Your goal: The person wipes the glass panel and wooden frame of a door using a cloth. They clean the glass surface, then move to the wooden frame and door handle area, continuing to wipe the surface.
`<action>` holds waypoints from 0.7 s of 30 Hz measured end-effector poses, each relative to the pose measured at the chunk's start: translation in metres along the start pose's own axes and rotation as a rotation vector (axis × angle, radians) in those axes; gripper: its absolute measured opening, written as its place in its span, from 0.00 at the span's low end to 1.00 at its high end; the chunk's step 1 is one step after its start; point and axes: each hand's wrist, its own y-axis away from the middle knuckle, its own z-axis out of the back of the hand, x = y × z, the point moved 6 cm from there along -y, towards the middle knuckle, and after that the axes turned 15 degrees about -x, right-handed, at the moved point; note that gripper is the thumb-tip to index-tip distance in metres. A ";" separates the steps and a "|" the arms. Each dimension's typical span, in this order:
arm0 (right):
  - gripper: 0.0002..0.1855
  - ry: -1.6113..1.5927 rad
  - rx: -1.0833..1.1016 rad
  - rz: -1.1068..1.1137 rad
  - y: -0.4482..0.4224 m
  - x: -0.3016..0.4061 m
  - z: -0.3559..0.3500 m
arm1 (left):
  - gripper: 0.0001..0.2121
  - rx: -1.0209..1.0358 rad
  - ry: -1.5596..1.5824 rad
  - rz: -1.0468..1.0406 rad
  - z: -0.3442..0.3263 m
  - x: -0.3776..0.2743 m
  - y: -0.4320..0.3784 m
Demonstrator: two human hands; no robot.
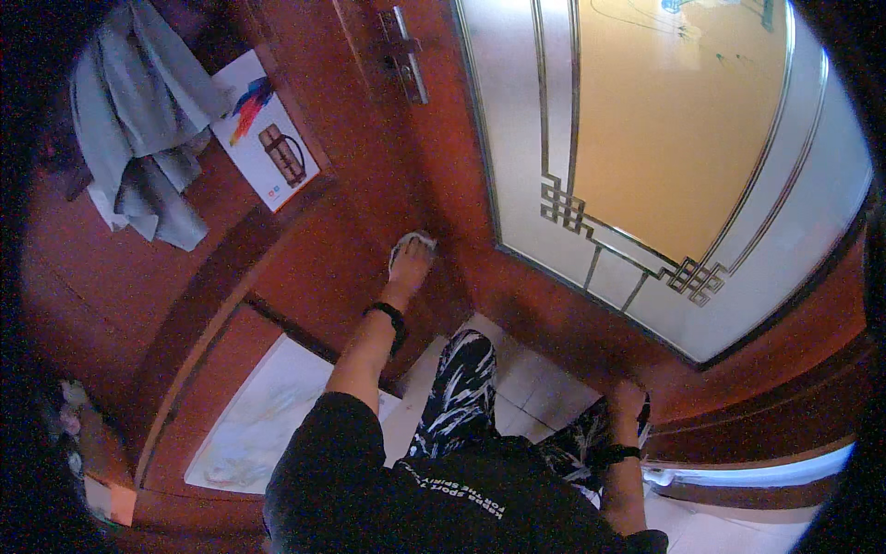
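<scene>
My left hand (413, 263) presses a white cloth (434, 242) against the reddish-brown wood panel (346, 239) beside the door. The fingers lie over the cloth and cover most of it. A dark band circles the wrist. To the right, my right hand (628, 400) is low by the bottom of the wooden door (526, 305), close to my right knee. Shade blurs its fingers, and nothing is plainly seen in them. The door holds a large glass panel (644, 138) with metal fretwork lines.
A metal door handle (405, 59) sticks out at the top. On the left, a box (252, 163) with a printed flask stands beside draped grey fabric (149, 124). Below it is a pale marbled panel (259, 422). Floor tiles (519, 395) show between my legs.
</scene>
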 end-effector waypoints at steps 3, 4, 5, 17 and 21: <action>0.10 0.045 0.009 -0.004 -0.004 -0.010 -0.020 | 0.17 -0.210 -0.124 -0.021 0.067 0.035 -0.049; 0.10 0.044 -0.095 0.046 -0.006 -0.009 -0.021 | 0.17 -0.275 -0.163 0.028 0.091 0.050 -0.069; 0.10 0.043 -0.201 0.096 -0.007 -0.006 -0.021 | 0.16 -0.340 -0.225 0.068 0.118 0.068 -0.093; 0.09 0.058 -0.031 0.013 -0.011 0.015 0.004 | 0.13 -0.660 -0.198 0.017 0.194 0.119 -0.158; 0.12 0.046 -0.076 0.039 -0.012 0.022 0.008 | 0.14 -0.521 -0.074 -0.014 0.117 0.077 -0.127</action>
